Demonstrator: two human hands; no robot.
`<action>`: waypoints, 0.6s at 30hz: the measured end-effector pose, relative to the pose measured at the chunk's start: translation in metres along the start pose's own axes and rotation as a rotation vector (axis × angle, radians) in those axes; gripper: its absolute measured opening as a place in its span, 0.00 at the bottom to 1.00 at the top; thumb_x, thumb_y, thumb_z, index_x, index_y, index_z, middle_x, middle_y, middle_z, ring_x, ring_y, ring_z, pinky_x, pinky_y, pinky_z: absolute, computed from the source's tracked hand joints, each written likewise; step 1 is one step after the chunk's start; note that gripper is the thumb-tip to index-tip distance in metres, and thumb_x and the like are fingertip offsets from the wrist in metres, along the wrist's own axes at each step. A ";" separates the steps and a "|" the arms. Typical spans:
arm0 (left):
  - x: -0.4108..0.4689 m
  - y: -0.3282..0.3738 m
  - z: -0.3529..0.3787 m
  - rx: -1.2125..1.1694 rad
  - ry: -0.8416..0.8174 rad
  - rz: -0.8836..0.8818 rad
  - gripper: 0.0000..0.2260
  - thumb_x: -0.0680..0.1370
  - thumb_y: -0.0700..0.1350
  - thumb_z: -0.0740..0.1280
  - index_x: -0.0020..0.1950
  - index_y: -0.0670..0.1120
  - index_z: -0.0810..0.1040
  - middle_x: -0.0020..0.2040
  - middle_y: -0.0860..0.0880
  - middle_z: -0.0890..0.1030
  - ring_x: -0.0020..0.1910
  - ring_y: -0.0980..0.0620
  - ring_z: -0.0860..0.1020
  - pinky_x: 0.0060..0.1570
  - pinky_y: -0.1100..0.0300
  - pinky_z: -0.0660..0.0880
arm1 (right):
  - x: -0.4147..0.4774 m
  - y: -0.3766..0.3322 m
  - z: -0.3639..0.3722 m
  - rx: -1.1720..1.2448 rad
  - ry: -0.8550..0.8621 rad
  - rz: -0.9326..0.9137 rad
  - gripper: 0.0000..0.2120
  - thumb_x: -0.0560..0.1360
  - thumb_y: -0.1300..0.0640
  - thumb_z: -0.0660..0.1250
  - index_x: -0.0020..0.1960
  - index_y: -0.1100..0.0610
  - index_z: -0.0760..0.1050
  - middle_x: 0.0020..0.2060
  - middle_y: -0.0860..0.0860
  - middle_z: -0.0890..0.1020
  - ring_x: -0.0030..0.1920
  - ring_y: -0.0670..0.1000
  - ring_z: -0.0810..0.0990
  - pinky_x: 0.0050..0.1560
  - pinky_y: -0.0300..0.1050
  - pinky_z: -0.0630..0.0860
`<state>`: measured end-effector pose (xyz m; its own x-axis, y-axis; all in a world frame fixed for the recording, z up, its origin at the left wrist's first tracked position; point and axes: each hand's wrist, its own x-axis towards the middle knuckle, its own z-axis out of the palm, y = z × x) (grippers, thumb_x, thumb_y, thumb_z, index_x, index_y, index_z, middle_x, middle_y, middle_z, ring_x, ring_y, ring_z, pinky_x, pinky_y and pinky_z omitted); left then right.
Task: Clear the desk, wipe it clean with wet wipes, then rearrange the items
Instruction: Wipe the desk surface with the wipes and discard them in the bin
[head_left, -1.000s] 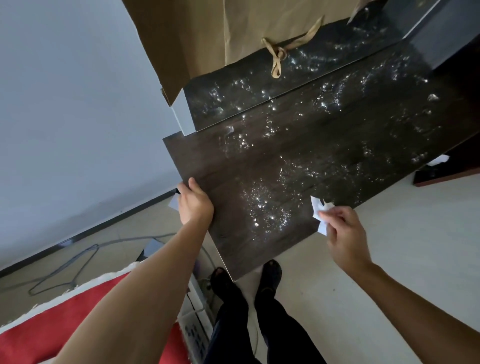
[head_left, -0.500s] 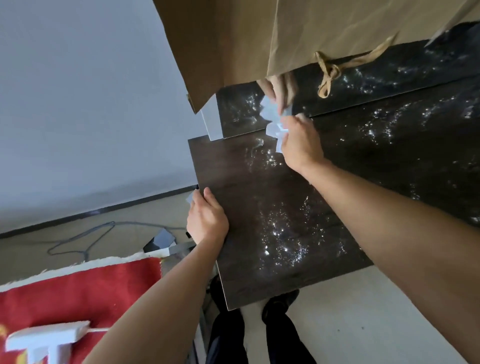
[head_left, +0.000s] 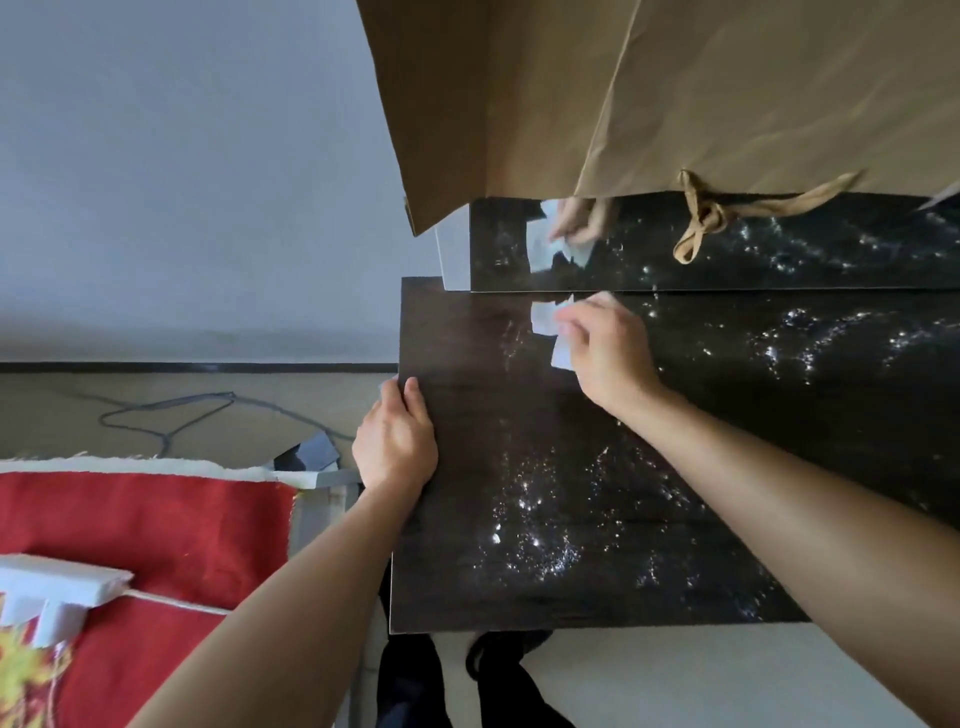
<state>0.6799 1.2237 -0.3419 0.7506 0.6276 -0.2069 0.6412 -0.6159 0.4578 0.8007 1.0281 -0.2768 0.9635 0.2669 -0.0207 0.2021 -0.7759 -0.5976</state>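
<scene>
Red cloth with a pale fringe fills the eight o'clock part of the view, and a white foam piece lies on it. A grey cable loops across the floor at nine o'clock. The left hand grips the left edge of the desk, thumb on top and fingers wrapped over the rim. The dark desk spreads from the centre towards three o'clock, speckled with shiny wet spots. Just above centre, the right hand pinches a crumpled white wet wipe between thumb and curled fingers. It presses the wipe on the desk top near its eleven o'clock corner, beside a glossy back panel that mirrors hand and wipe. A brown paper bag covers one o'clock, its handle dangling over the panel.
</scene>
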 end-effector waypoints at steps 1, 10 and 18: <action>0.000 0.000 0.000 -0.001 0.003 0.000 0.19 0.81 0.58 0.46 0.53 0.47 0.70 0.47 0.42 0.81 0.45 0.37 0.78 0.40 0.51 0.68 | 0.016 -0.007 0.011 -0.025 0.071 0.040 0.10 0.74 0.66 0.62 0.51 0.62 0.81 0.49 0.60 0.78 0.49 0.59 0.76 0.50 0.48 0.71; -0.001 -0.001 0.000 -0.024 0.002 -0.008 0.18 0.81 0.59 0.46 0.45 0.48 0.66 0.42 0.42 0.80 0.41 0.38 0.76 0.37 0.52 0.67 | -0.049 -0.005 0.028 0.024 -0.413 -0.262 0.11 0.74 0.67 0.64 0.50 0.59 0.83 0.43 0.53 0.75 0.46 0.50 0.72 0.48 0.42 0.70; -0.001 0.001 -0.002 -0.022 -0.001 -0.002 0.17 0.81 0.58 0.46 0.43 0.48 0.65 0.41 0.42 0.79 0.41 0.37 0.76 0.37 0.51 0.66 | 0.029 -0.016 0.029 -0.038 0.035 0.016 0.10 0.74 0.66 0.63 0.50 0.61 0.82 0.47 0.60 0.79 0.49 0.59 0.76 0.50 0.49 0.72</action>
<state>0.6795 1.2237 -0.3400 0.7493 0.6284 -0.2089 0.6391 -0.6037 0.4765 0.8200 1.0645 -0.2907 0.9721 0.2344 -0.0012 0.1925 -0.8011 -0.5667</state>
